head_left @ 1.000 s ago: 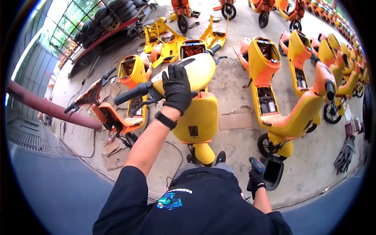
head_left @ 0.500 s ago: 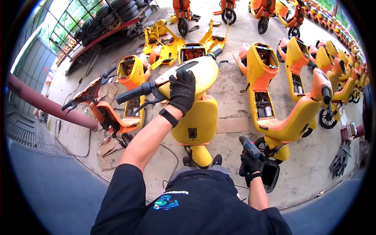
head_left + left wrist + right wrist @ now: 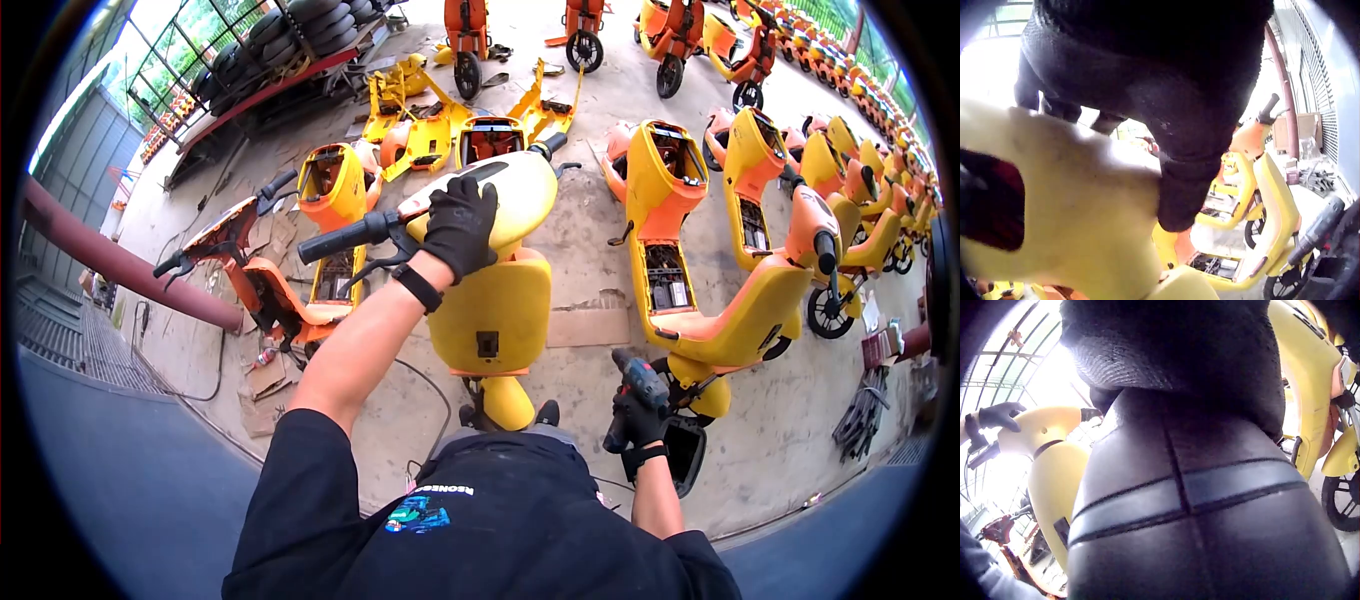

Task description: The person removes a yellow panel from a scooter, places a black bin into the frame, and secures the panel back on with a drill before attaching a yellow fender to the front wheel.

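In the head view my gloved left hand holds the pale yellow handlebar cover of the scooter before me. Its fingers bend over the cover's top, and the thumb lies down the near side in the left wrist view. Below the cover stands the scooter's yellow front panel, above a yellow front fender. Low on the right, my gloved right hand grips a cordless drill, whose nose points up and left, away from the scooter. The drill's dark base fills much of the right wrist view.
A yellow-orange scooter with an open body stands right, and a partly stripped one left. A black bin-like tub sits beside my right hand. Cardboard lies on the concrete. Loose yellow panels and stacked tires are farther back.
My left hand's fingers have gone from lying flat on the cover to bending over it. The right hand has raised the drill up and slightly left.
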### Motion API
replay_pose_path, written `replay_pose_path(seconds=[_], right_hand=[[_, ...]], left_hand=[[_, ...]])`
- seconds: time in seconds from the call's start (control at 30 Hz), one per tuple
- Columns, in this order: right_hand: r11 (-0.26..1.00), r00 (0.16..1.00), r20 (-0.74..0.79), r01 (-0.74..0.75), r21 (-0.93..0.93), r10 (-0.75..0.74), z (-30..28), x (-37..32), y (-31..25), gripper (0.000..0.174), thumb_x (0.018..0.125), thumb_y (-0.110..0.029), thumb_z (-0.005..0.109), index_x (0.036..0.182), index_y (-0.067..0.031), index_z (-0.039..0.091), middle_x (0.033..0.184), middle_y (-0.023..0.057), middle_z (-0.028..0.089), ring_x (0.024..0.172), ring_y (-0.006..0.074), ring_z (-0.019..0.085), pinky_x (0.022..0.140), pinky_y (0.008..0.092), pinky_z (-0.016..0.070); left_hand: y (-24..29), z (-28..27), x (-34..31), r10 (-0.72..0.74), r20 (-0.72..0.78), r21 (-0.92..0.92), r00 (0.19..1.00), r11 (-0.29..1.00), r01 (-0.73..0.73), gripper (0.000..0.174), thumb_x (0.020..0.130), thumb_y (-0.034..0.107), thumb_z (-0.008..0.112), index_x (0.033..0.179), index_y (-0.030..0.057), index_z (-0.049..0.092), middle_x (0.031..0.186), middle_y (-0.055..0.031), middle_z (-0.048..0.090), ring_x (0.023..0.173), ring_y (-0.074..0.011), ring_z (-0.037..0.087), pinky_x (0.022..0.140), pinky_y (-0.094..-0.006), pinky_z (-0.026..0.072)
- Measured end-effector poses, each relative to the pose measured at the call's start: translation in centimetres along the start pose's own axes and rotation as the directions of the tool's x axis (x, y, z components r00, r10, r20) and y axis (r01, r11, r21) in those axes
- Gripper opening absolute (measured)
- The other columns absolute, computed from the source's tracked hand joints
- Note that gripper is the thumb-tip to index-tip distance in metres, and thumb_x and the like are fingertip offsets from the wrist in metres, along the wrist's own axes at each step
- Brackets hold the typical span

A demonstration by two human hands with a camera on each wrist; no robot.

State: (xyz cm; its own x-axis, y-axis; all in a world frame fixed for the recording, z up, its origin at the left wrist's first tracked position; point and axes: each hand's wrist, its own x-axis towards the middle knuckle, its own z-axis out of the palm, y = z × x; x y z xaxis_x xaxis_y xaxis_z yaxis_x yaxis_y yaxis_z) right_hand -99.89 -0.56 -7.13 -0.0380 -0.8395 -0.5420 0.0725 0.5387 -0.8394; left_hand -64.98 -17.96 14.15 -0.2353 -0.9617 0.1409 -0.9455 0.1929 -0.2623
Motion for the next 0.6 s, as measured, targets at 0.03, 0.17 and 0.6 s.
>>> replay_pose_path(seconds=[0.03, 0.17, 0.6], right_hand=[[1.0, 1.0, 0.0, -0.001, -0.003, 0.001, -0.1, 0.6, 0.3, 0.02, 0.074, -0.011, 0.067, 0.091, -0.0028, 0.059, 0.076, 0.0049, 0.058, 0.066, 0.0168, 0.057, 0.06, 0.0298, 0.047], [0.981, 0.994, 0.105, -0.006, 0.193, -0.015, 0.6, 2.5, -0.1, 0.026, 0.074, -0.006, 0.067, 0.098, -0.004, 0.057, 0.081, 0.0043, 0.057, 0.068, 0.0172, 0.058, 0.061, 0.0293, 0.0487], [0.778, 0.935, 0.263, 0.02, 0.628, -0.237, 9.7, 9.0, -10.2, 0.031, 0.079, -0.005, 0.067, 0.106, -0.0044, 0.053, 0.08, 0.0055, 0.059, 0.068, 0.0168, 0.061, 0.063, 0.0298, 0.0532]], left_hand=[[-0.2, 0.1, 0.3, -0.001, 0.009, 0.008, 1.0, 1.0, 0.001, 0.089, 0.051, 0.041, 0.079, 0.125, 0.0057, 0.047, 0.107, -0.0207, 0.049, 0.102, -0.0358, 0.047, 0.078, -0.0474, 0.04], [-0.1, 0.0, 0.3, 0.0, 0.047, -0.007, 0.999, 1.0, 0.0, 0.089, 0.051, 0.042, 0.079, 0.125, 0.0054, 0.047, 0.107, -0.0199, 0.049, 0.101, -0.035, 0.047, 0.077, -0.0471, 0.0398], [3.0, 1.6, -0.9, -0.097, -0.011, 0.195, 0.995, 0.976, 0.097, 0.102, 0.052, 0.051, 0.081, 0.134, 0.0065, 0.04, 0.118, -0.0226, 0.043, 0.106, -0.034, 0.041, 0.084, -0.0494, 0.0353]])
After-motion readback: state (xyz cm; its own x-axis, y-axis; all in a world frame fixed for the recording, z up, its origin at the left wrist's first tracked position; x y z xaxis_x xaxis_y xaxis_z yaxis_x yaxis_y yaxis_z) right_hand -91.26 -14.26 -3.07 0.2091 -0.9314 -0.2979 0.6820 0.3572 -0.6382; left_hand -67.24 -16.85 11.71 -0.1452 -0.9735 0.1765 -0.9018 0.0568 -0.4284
